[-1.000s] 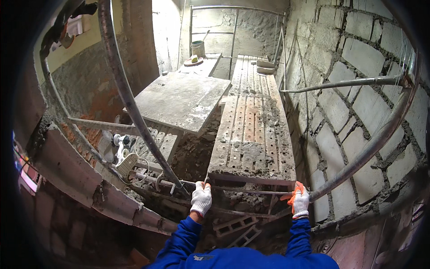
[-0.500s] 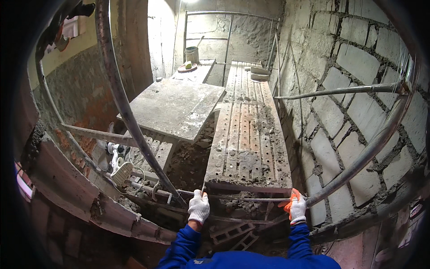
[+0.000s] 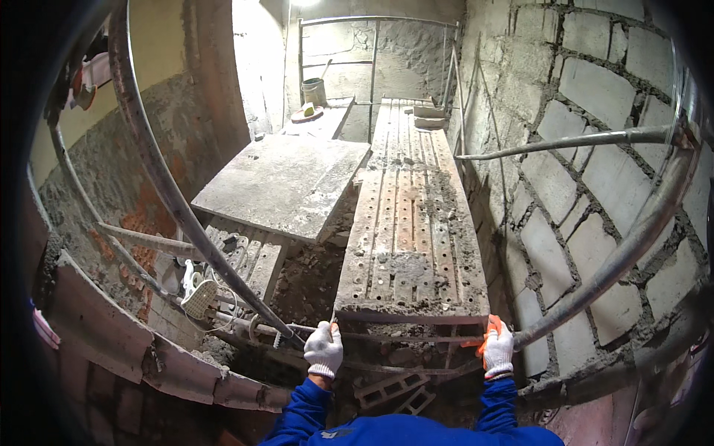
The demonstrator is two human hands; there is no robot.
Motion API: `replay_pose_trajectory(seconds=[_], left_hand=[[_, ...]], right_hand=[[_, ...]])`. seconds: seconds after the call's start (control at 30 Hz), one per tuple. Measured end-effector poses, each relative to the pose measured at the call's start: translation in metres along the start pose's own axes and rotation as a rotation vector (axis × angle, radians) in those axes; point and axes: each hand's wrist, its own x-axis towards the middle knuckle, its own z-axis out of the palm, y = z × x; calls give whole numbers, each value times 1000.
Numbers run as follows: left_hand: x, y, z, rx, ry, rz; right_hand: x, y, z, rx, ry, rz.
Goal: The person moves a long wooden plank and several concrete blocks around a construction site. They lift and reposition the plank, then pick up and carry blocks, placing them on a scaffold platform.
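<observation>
A long perforated metal scaffold plank (image 3: pixel 405 253), crusted with mortar, runs away from me down the middle. My left hand (image 3: pixel 324 349), in a white knit glove, is closed at its near left corner, with the thumb side up. At the near right corner my right hand (image 3: pixel 497 348), in a white glove with an orange palm, is closed on the plank's edge; its fingertips are partly hidden. Just below the plank's near end, a thin metal crossbar (image 3: pixel 401 338) passes between my hands.
Curved-looking scaffold tubes stand left (image 3: pixel 175 193) and right (image 3: pixel 617 271). A mortar-stained board (image 3: pixel 286 182) lies left of the plank. Farther back are a bucket (image 3: pixel 314 92) and a block-like piece (image 3: pixel 429 117). A block wall (image 3: pixel 550 193) rises at right. Hollow blocks (image 3: pixel 392 389) lie below.
The plank's near end has come slightly closer and looks larger, with both hands still at its corners. The view has shifted a little.
</observation>
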Motion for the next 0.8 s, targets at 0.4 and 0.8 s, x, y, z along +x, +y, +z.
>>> replay_pose_trajectory(seconds=[0.4, 0.8], left_hand=[[6, 19, -8, -79, -90, 6], [15, 6, -19, -565, -339, -196]], right_hand=[[8, -16, -11, 79, -38, 35], [7, -3, -11, 216, -34, 76]])
